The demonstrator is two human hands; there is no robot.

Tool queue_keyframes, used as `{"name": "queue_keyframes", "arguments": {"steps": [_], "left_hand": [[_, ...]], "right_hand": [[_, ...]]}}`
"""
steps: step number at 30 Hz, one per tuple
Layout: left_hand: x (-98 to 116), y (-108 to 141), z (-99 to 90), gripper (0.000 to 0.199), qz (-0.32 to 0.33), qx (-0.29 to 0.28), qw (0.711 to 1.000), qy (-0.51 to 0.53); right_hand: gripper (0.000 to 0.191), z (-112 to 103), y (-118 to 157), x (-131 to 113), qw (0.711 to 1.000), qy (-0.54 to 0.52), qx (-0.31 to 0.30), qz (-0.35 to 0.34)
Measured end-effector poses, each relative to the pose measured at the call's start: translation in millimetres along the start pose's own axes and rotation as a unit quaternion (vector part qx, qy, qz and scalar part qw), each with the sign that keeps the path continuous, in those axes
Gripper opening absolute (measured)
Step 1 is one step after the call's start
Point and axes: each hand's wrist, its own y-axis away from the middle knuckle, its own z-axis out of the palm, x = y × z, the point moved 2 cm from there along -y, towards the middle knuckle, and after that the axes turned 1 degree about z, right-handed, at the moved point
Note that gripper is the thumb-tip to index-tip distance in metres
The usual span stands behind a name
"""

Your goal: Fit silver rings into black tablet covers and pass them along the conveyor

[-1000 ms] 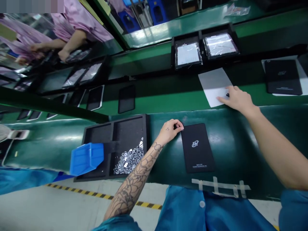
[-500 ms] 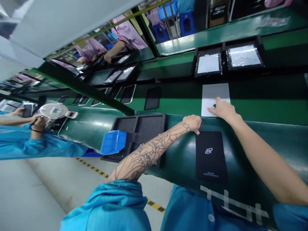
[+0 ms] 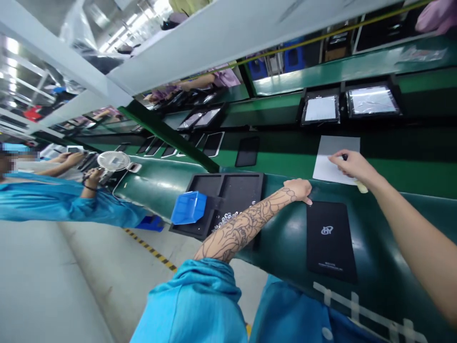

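A black tablet back cover (image 3: 331,245) lies flat, logo upward, on a dark green workbench (image 3: 280,245); work on it looks partway along, with no further part visibly fixed to its printed face. The left hand (image 3: 300,189) is at its upper left corner, fingers curled down, any grip hidden. The right hand (image 3: 352,164), fingers half bent, is over a white sheet (image 3: 337,143) beyond the cover, a small dark piece (image 3: 344,156) showing by its knuckles; whether it is gripped, I cannot tell. To the left, a black divided tray (image 3: 241,186) holds shiny metal bits (image 3: 225,219) and a blue bin (image 3: 189,208). Farther along are a white fan (image 3: 113,161), a co-worker's blue sleeve (image 3: 57,197) and a pale floor with a yellow-and-black stripe (image 3: 150,248)
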Motion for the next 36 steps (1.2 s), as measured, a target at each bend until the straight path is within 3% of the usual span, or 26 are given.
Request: {"name": "queue_keyframes", "arguments": {"steps": [2, 5, 9, 11, 13, 15, 17, 19, 20, 23, 30, 36], "left_hand": [[-7, 1, 8.2, 0.041, 0.015, 0.022, 1.0, 0.014], [-10, 7, 15.4, 0.037, 0.034, 0.053, 0.997, 0.05], [-20, 34, 32.9, 0.048, 0.044, 0.181, 0.973, 0.137], [-32, 61, 50.9, 0.046, 0.076, 0.289, 0.936, 0.186], [-54, 101, 71.7, 0.037, 0.123, 0.447, 0.849, 0.256], [-86, 145, 95.7, 0.026, 0.057, 0.529, 0.801, 0.275], [-122, 186, 117.5, 0.019, -0.022, 0.574, 0.79, 0.215], [-157, 213, 136.9, 0.027, -0.089, 0.538, 0.827, 0.135], [-173, 220, 145.7, 0.034, -0.124, 0.491, 0.853, 0.127], [-198, 226, 161.0, 0.039, -0.169, 0.399, 0.885, 0.17], [-187, 222, 145.2, 0.027, -0.115, 0.432, 0.872, 0.197], [-183, 219, 145.5, 0.025, -0.139, 0.407, 0.882, 0.193]], "right_hand": [[0.048, 1, 18, -13, 0.988, -0.14, -0.004, -0.066], [0.06, 16, 48, -26, 0.935, -0.319, -0.033, -0.148], [0.065, 49, 82, -27, 0.895, -0.384, -0.016, -0.225], [0.065, 62, 94, -23, 0.885, -0.391, -0.007, -0.251], [0.066, 70, 103, -19, 0.881, -0.399, -0.006, -0.254], [0.067, 71, 110, -16, 0.884, -0.395, -0.003, -0.248], [0.067, 70, 114, -15, 0.889, -0.39, -0.006, -0.241], [0.068, 69, 115, -15, 0.882, -0.398, -0.013, -0.251], [0.068, 69, 114, -15, 0.876, -0.407, -0.017, -0.259], [0.067, 77, 111, -14, 0.858, -0.43, -0.027, -0.28], [0.065, 107, 103, -14, 0.883, -0.362, -0.058, -0.293], [0.066, 113, 96, -16, 0.894, -0.341, -0.085, -0.279]]}}
